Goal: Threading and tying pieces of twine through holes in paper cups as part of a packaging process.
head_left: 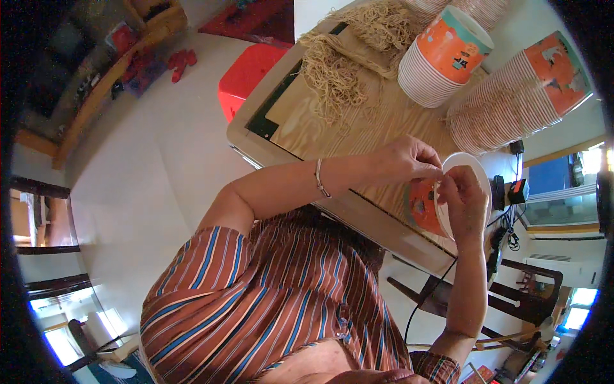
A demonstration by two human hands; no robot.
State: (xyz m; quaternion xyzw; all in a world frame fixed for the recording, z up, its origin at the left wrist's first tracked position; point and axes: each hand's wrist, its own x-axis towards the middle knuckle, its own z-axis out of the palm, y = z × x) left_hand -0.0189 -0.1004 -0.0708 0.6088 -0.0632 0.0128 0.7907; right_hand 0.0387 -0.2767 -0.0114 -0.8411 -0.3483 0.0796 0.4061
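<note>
An orange and teal paper cup (422, 206) lies tilted near the table's right edge, its round white rim (488, 185) turned to the right. My left hand (412, 160), with a bracelet on its wrist, is closed in a pinch just above the cup's side. Fingertips of my right hand (465, 195) are also pinched together, in front of the cup's mouth and almost meeting the left ones. Whatever sits between the fingers is too small to make out. Beyond my hands, a tangled heap of thin tan strands (336, 80) spreads over the wooden tabletop (307, 128).
One stack of paper cups (435, 64) stands at the back; another stack (518, 96) leans at the right, with loose strands across it. A red stool (246, 80) is beyond the table's left side. Black cables and adapters (511, 198) lie at the right edge.
</note>
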